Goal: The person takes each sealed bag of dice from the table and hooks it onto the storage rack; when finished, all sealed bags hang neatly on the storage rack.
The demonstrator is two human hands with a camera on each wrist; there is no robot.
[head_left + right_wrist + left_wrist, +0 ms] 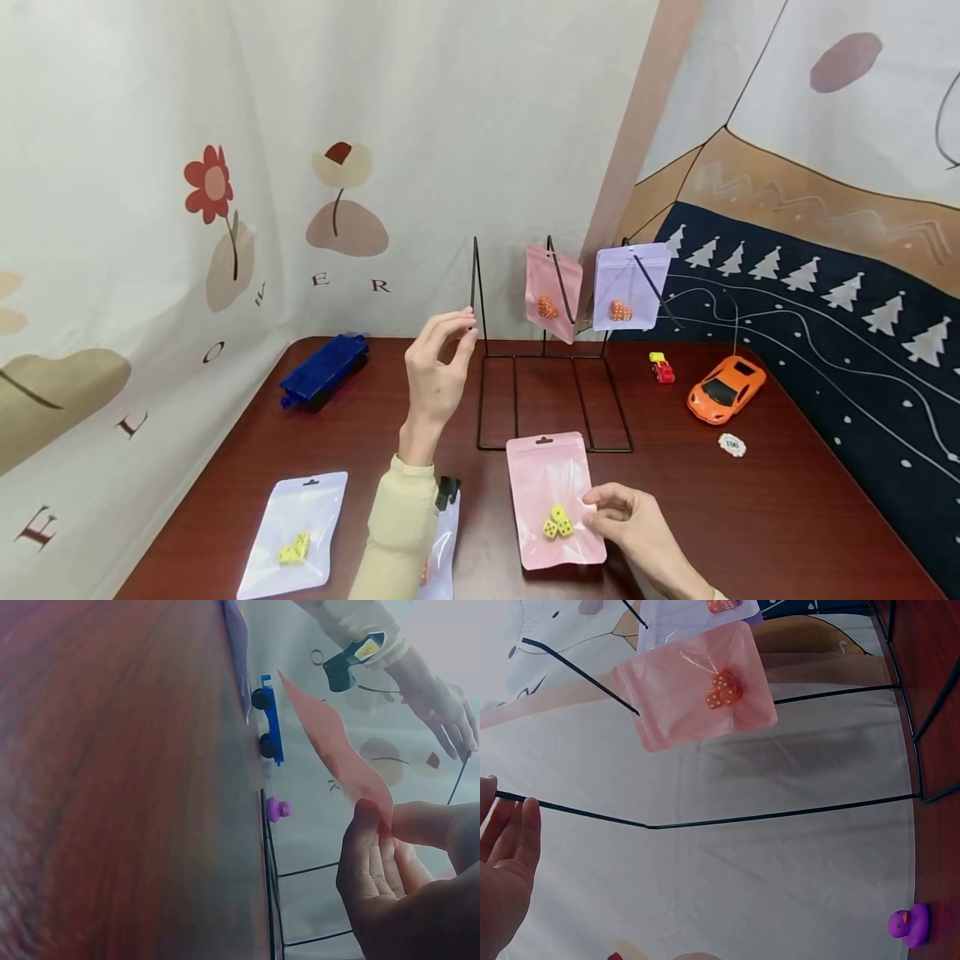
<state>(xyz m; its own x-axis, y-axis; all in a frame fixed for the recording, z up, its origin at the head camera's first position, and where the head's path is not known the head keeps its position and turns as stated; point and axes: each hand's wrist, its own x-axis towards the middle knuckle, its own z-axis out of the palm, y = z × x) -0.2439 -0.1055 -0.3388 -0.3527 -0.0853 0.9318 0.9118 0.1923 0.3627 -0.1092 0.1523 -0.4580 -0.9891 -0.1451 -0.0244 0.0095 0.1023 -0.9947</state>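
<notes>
My left hand (437, 371) pinches the front end of the leftmost prong of a black wire rack (557, 357), thumb against fingertips. That prong (592, 817) carries no pouch. My right hand (637, 533) pinches the right edge of a pink zip pouch (551, 475) holding yellow dice (558, 523). In the right wrist view the pouch (337, 746) is held up off the table, seen edge-on. From the middle prong hangs another pink pouch (553, 287) with orange dice, and from the right prong a lavender pouch (632, 279) with orange dice.
A lavender pouch (300, 508) with yellow dice lies front left; another (447, 533) is partly hidden under my left forearm. At the back are a blue wheeled toy (325, 369), a purple duck (910, 925), a small red toy (662, 369), an orange car (726, 390) and a white chip (732, 445).
</notes>
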